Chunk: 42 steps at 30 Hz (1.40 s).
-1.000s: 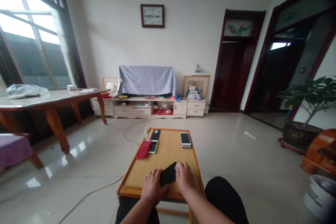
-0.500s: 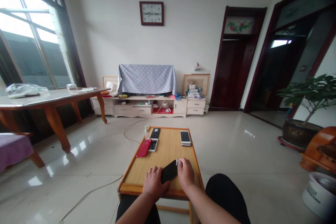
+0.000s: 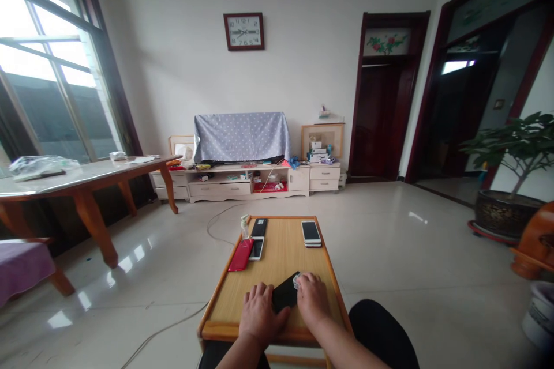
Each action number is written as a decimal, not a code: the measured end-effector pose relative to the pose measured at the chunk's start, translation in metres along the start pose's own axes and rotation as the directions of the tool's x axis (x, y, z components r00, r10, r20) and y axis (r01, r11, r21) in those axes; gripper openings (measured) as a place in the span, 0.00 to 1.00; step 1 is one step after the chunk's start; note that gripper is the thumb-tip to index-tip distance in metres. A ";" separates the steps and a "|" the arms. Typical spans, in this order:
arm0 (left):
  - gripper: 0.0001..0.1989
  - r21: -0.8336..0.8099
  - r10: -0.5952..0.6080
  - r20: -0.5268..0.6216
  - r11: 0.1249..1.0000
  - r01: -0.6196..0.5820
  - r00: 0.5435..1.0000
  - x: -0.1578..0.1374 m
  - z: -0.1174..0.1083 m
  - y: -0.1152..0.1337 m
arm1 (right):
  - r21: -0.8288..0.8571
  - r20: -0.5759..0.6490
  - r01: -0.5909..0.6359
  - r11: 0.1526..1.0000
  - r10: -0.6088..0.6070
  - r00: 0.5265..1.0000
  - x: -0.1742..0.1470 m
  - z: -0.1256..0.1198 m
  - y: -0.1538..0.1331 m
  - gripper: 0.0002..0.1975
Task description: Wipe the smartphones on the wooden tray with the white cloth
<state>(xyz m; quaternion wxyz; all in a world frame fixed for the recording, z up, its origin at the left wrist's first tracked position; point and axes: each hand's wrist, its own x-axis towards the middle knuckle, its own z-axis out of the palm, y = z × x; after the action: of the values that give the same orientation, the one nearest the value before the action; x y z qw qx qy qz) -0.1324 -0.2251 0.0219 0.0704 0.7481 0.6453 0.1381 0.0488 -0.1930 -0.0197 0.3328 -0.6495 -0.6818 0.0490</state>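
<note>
Hands barely moved over the last second: left hand [image 3: 258,314] and right hand [image 3: 312,301] stay on either side of the black phone [image 3: 285,297], which lies flat on the near end of the table [image 3: 277,256]; most of the apparent shift is the head camera tilting. Left thumb and curled fingers pin the phone's left edge. Right fingers are curled down on its top right corner with a small pale thing [image 3: 296,281] at the fingertips, so work continues on that corner.
</note>
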 end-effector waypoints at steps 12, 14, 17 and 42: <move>0.21 0.037 0.009 0.015 0.999 -0.009 1.000 0.004 0.006 -0.002 | 0.098 0.277 0.290 0.952 -0.306 0.911 -0.032 -0.002 -0.035 0.24; 0.21 0.028 0.006 0.015 1.000 -0.007 1.000 0.005 0.009 -0.003 | 0.135 0.284 0.301 0.944 -0.327 0.901 -0.033 -0.002 -0.035 0.24; 0.19 0.009 0.006 -0.008 1.000 -0.006 1.000 0.006 0.013 -0.001 | 0.087 0.273 0.226 0.970 -0.241 0.931 -0.023 -0.007 -0.026 0.25; 0.24 0.036 0.013 0.026 0.999 -0.014 1.000 0.006 0.010 0.008 | -0.061 0.325 0.084 0.995 -0.060 0.944 -0.012 -0.010 -0.017 0.30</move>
<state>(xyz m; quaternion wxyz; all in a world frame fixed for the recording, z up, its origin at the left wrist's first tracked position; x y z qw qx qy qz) -0.1211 -0.2195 0.0158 0.0643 0.7554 0.6416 0.1171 0.0392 -0.2104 -0.0083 0.1940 -0.6192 -0.7518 0.1172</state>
